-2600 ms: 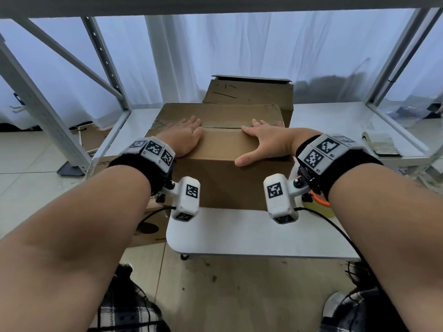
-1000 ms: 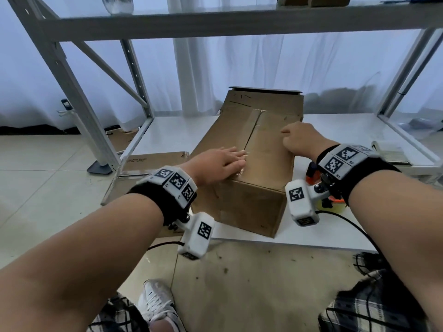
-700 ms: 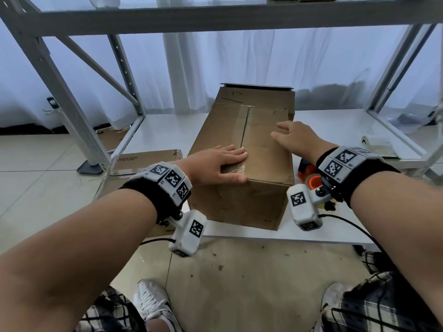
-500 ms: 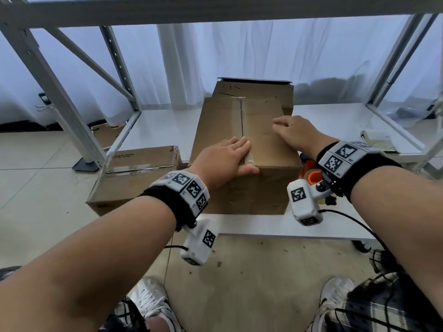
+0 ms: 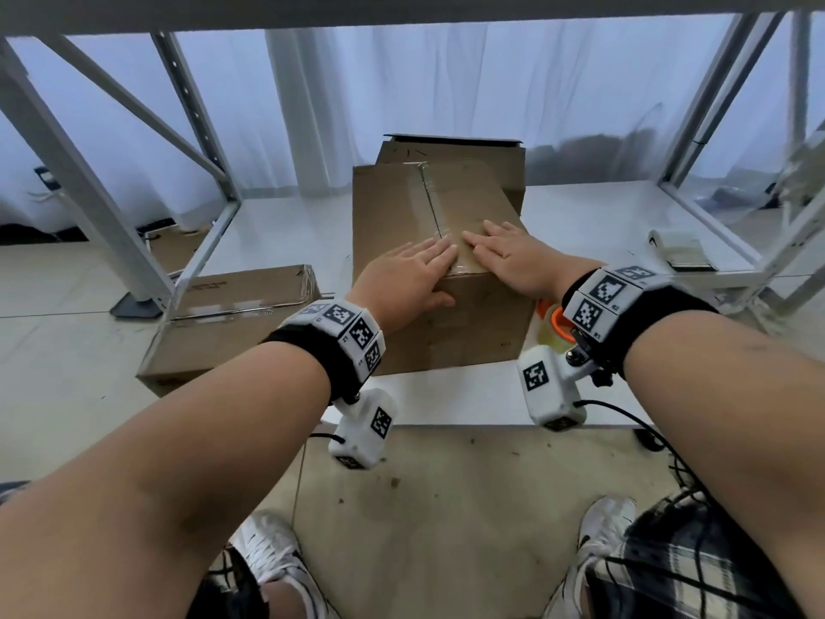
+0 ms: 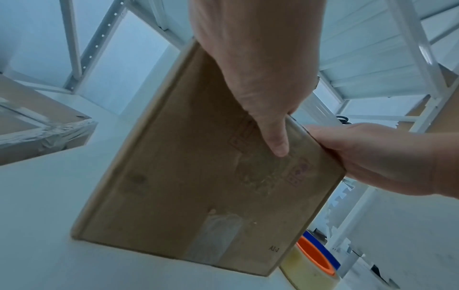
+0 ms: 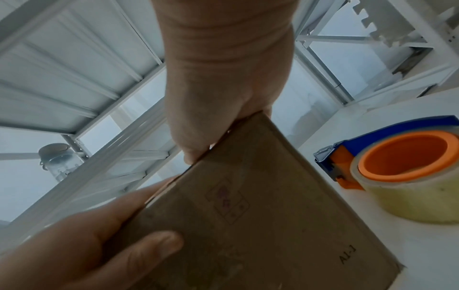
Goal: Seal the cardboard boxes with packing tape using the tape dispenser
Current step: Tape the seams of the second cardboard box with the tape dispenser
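Note:
A brown cardboard box stands lengthwise on the white shelf board, with clear tape along its centre seam. My left hand lies flat on the box top just left of the seam at the near edge, and its thumb hangs down the front face. My right hand presses flat just right of the seam. The tape dispenser, blue and orange with a clear roll, sits on the board right of the box, partly behind my right wrist. It shows plainly in the right wrist view as the tape dispenser.
A second cardboard box stands right behind the first. A taped box sits on the floor at the left beside the rack leg. A small pad lies on the board at the right. A shelf beam runs overhead.
The box was turned from crosswise to lengthwise. Both hands slid to its near end, and the right hand moved in beside the seam.

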The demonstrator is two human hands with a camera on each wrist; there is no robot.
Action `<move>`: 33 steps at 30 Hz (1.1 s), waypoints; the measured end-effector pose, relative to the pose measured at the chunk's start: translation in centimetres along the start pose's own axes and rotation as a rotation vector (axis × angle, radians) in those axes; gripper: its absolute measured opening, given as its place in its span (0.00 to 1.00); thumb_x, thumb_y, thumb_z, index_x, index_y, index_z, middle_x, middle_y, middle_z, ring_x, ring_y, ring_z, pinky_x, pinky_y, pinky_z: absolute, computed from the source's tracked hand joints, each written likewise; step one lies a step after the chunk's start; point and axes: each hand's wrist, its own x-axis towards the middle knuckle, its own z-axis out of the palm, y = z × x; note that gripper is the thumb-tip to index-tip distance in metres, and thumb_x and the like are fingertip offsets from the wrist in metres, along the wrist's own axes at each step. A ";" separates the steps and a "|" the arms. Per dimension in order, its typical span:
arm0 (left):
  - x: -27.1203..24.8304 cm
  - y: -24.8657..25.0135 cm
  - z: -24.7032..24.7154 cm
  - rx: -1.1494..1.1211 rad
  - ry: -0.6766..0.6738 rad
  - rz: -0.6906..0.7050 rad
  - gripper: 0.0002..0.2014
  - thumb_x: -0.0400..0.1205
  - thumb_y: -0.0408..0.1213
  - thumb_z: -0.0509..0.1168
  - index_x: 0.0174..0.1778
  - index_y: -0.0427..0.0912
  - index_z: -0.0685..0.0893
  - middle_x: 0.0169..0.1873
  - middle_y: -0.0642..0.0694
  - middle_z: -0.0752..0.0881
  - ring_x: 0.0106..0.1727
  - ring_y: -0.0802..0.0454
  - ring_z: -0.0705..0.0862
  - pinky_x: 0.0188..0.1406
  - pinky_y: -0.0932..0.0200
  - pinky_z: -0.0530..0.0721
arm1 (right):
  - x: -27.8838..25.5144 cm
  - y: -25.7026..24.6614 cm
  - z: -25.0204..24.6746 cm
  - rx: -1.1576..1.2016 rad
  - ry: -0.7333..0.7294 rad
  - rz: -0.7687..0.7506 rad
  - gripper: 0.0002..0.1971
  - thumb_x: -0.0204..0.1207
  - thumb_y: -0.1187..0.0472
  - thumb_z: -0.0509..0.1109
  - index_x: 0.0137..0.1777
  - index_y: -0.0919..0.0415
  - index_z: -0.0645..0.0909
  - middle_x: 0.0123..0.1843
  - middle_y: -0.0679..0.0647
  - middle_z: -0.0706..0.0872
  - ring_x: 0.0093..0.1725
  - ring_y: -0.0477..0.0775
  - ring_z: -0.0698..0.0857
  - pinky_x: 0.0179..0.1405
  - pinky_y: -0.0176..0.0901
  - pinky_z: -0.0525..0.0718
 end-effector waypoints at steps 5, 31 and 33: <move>-0.3 0.6 0.3 0.024 0.007 -0.118 0.44 0.79 0.58 0.65 0.84 0.42 0.52 0.83 0.42 0.56 0.83 0.47 0.55 0.81 0.54 0.52 | 0.0 0.1 0.3 -0.106 0.005 0.002 0.31 0.83 0.36 0.45 0.84 0.43 0.50 0.86 0.52 0.47 0.85 0.55 0.45 0.82 0.62 0.48; 5.0 1.5 -0.6 0.087 0.055 -0.029 0.35 0.81 0.63 0.37 0.74 0.49 0.73 0.66 0.44 0.77 0.66 0.44 0.73 0.66 0.48 0.70 | 0.9 5.8 -0.8 0.304 0.407 0.400 0.26 0.82 0.70 0.55 0.81 0.63 0.63 0.80 0.61 0.68 0.78 0.61 0.68 0.75 0.47 0.66; 5.5 1.3 -0.3 0.106 0.060 -0.027 0.35 0.82 0.63 0.36 0.75 0.48 0.72 0.66 0.43 0.77 0.67 0.44 0.73 0.66 0.48 0.69 | 1.1 6.9 -0.8 0.304 0.360 0.479 0.26 0.81 0.71 0.59 0.79 0.66 0.66 0.79 0.63 0.69 0.78 0.63 0.68 0.74 0.47 0.67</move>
